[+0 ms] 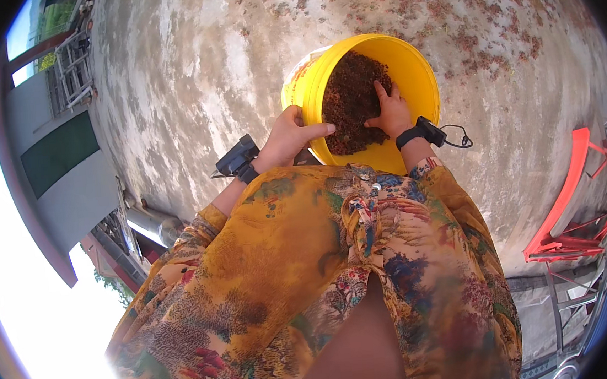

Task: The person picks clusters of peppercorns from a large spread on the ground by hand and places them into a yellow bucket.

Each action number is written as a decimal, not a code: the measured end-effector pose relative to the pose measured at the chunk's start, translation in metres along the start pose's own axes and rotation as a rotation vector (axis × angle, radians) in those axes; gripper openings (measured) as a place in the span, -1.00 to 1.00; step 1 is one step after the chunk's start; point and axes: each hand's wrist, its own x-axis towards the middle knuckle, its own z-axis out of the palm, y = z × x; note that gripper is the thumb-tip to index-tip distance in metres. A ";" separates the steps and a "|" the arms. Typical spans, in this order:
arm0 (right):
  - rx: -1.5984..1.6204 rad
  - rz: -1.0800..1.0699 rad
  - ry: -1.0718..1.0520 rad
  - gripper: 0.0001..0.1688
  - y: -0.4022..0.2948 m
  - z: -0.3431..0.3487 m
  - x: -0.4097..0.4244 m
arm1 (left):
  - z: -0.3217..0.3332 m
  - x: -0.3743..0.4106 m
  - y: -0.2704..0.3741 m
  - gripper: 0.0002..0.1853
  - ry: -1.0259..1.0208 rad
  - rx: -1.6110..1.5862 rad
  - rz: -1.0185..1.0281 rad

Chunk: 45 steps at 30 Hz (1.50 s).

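Note:
A yellow plastic bucket (417,68) is tilted, with its mouth facing me. Inside lies a mass of small dark reddish-brown dried clusters (352,100), which look like plant matter. My left hand (299,133) grips the bucket's rim at its left side, thumb over the edge and fingers outside. Within the bucket, my right hand (391,112) rests with spread fingers at the edge of the clusters; its fingertips touch them, and I cannot tell whether it holds any. Both wrists carry strapped black devices.
Similar reddish clusters (474,42) lie scattered over the concrete ground (193,75) beyond the bucket and to the right. A red metal frame (564,201) stands at the far right. Far left is a building with a green panel (60,154).

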 end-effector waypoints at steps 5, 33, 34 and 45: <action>0.181 0.105 -0.089 -0.04 0.000 0.068 0.011 | -0.035 0.015 -0.024 -0.48 -0.016 0.079 0.111; 1.238 -0.119 0.106 -0.69 -0.262 -0.081 0.129 | -0.304 -0.032 -0.203 -0.62 0.212 -0.703 0.027; 1.172 -0.109 0.128 -0.67 -0.268 -0.081 0.133 | -0.309 -0.030 -0.212 -0.62 0.238 -0.693 -0.002; 0.958 -0.163 0.347 -0.45 -0.258 -0.060 0.140 | -0.326 -0.037 -0.231 -0.62 0.222 -0.766 0.007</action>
